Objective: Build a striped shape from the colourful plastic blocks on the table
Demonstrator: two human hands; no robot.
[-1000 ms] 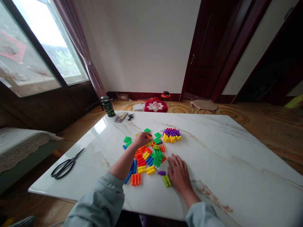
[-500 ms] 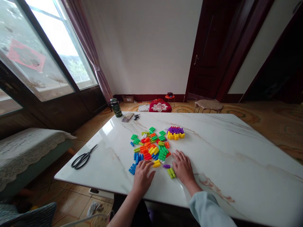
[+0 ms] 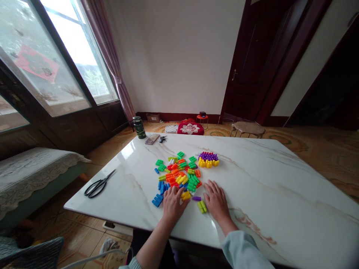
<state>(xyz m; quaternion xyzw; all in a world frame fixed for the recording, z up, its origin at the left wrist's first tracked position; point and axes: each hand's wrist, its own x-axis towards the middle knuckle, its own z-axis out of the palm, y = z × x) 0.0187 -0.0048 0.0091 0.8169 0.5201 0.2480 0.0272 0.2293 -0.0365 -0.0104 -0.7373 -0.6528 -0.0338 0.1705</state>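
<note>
A heap of small plastic blocks (image 3: 179, 173) in green, orange, yellow and blue lies on the white marble table (image 3: 266, 186). My left hand (image 3: 172, 203) rests flat at the near edge of the heap, fingers spread, tips touching a yellow block (image 3: 185, 195). My right hand (image 3: 215, 200) also lies flat with fingers apart, just right of a purple block (image 3: 196, 198) and a light green pair (image 3: 202, 206). A joined cluster of purple and yellow blocks (image 3: 208, 159) sits at the heap's far right. Blue blocks (image 3: 157, 200) lie left of my left hand.
Black scissors (image 3: 98, 184) lie near the table's left edge. A dark green bottle (image 3: 138, 127), a phone (image 3: 152, 139) and keys (image 3: 162, 139) stand at the far left corner. A bed (image 3: 30, 172) is on the left; a red cushion (image 3: 190, 128) and a stool (image 3: 248, 129) are on the floor beyond.
My left hand drew back from the far side of the heap to its near edge and now lies flat. My right hand stayed in place. The camera view shifted slightly.
</note>
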